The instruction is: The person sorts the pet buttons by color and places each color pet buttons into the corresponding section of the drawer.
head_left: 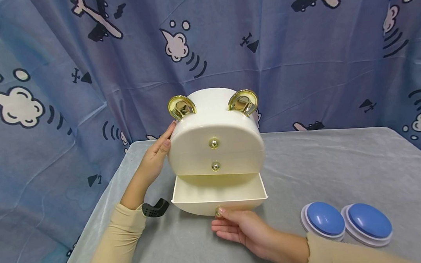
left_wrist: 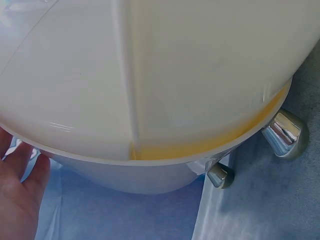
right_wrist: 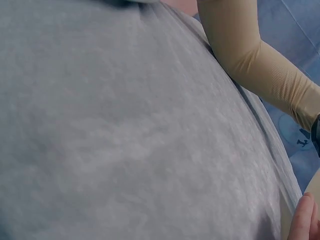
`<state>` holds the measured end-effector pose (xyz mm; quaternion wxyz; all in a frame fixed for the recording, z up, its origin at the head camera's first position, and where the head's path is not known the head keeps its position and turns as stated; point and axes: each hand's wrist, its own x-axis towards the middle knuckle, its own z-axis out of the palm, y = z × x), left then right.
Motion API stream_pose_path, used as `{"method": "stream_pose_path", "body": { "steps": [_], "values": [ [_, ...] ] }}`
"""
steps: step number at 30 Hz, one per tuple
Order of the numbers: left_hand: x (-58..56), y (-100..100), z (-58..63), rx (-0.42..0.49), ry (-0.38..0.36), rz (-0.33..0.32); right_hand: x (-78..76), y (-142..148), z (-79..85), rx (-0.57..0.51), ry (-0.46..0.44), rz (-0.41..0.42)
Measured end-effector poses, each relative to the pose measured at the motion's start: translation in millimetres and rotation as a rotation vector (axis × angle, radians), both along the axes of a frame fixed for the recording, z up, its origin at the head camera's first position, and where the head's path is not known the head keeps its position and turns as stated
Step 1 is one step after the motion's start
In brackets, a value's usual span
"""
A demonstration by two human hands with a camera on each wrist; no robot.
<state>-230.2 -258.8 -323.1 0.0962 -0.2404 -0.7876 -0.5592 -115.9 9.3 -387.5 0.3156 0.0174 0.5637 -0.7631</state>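
Note:
A white rounded drawer cabinet (head_left: 193, 152) with two gold ears (head_left: 182, 107) stands on the table, its front facing me. The bottom drawer (head_left: 196, 207) is pulled out and its inside shows bare; the two drawers above are closed. My left hand (head_left: 155, 159) rests against the cabinet's left side, fingers extended up along it. With thumb and finger, my right hand (head_left: 248, 232) pinches the small gold knob (head_left: 217, 212) of the pulled-out drawer; its other fingers stretch out below. In the left wrist view, metallic stubs (left_wrist: 287, 134) stick out at the cabinet's edge.
Two blue push buttons (head_left: 325, 218) on white bases sit side by side at the right front, near my right sleeve. A grey cloth (head_left: 339, 161) covers the table. Behind it hangs a blue curtain (head_left: 220, 37) printed with airplanes and clouds.

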Motion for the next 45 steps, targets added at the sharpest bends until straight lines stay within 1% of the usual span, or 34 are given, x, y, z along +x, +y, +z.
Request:
{"method": "stream_pose_path", "body": {
  "steps": [6,22,30,34,45],
  "values": [
    [0.1,-0.6,-0.7,0.011,-0.015,-0.009,13.0,0.4,-1.8,0.001,-0.011,0.004],
    [0.0,0.4,-0.7,0.015,-0.018,-0.022,36.2,0.4,-11.7,-0.04,-0.047,0.014],
    [0.0,-0.1,-1.2,0.022,-0.024,-0.034,42.1,-0.1,-17.9,-0.07,-0.065,0.011],
    [-0.2,-0.4,-1.8,0.026,-0.026,-0.036,44.6,0.3,-20.6,-0.065,-0.076,0.012],
    [-1.1,-0.4,-1.7,0.017,-0.011,-0.034,47.8,0.7,-20.1,-0.049,-0.077,0.042]
  ]
}}
